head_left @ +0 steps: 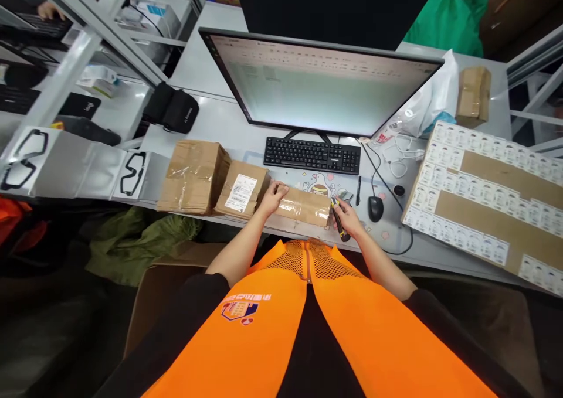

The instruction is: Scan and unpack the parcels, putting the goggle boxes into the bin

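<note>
My left hand (pixel 273 197) pressed flat, fingers loose, on taped parcel (pixel 305 206); my right hand (pixel 349 217) clenched round box cutter (pixel 339 224) at parcel's right end.

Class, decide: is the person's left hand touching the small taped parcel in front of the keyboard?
Touching. The head view shows the left hand resting on the left end of the small taped parcel, fingers lying over its top edge.

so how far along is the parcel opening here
Nothing looks opened yet. In hand: the left hand steadies a small taped parcel at the desk edge, while the right hand holds a utility knife at its right end; whether the tape is cut cannot be told. Left: the labelled parcel and the larger taped box beside it are still sealed.
</note>
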A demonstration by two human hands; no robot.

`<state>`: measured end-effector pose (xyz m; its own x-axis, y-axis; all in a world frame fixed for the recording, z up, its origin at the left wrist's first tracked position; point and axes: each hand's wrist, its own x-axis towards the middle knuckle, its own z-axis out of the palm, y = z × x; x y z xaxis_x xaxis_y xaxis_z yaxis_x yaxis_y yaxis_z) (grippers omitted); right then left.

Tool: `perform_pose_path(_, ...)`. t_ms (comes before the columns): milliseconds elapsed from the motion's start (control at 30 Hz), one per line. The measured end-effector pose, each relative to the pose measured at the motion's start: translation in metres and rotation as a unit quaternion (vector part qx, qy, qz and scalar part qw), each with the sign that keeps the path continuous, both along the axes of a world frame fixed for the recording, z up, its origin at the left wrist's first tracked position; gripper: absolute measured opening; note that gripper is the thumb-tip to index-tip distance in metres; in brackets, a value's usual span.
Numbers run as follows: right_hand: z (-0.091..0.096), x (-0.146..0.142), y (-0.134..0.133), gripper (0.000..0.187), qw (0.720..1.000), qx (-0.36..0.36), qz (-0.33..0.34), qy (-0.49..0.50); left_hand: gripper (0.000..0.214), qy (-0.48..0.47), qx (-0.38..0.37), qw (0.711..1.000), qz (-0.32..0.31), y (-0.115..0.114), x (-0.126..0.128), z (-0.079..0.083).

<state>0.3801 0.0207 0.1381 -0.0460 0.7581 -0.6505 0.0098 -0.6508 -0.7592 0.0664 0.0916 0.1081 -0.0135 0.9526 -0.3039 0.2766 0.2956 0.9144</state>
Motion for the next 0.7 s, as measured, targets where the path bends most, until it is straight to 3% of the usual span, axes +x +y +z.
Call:
perform_pose_path(233,0.005,-0.002,-0.034,0.097,1.0,-0.02,-0.002,-0.002,0.025,0.0,-0.024,1.0,0.015,-0.003,0.002,0.003)
perform_pose_path(467,0.011,-0.005,-0.07,0.078,0.998,0.011,0.053,-0.023,0.026,0.009,-0.017,0.999,0.028,0.001,0.002,0.001)
perform_pose_path(533,0.01,-0.003,-0.073,0.083,0.999,0.012,0.041,-0.027,0.027,0.029,-0.023,0.998,0.043,-0.004,0.008,0.001)
perform_pose_path(600,0.01,0.004,-0.068,0.095,0.999,0.0,-0.008,-0.036,0.029,0.069,-0.028,0.991,0.11,-0.022,0.017,0.001)
perform_pose_path(700,0.01,0.024,-0.052,0.106,0.994,-0.005,-0.1,-0.052,0.042,0.11,-0.067,0.967,0.221,-0.081,0.027,0.0)
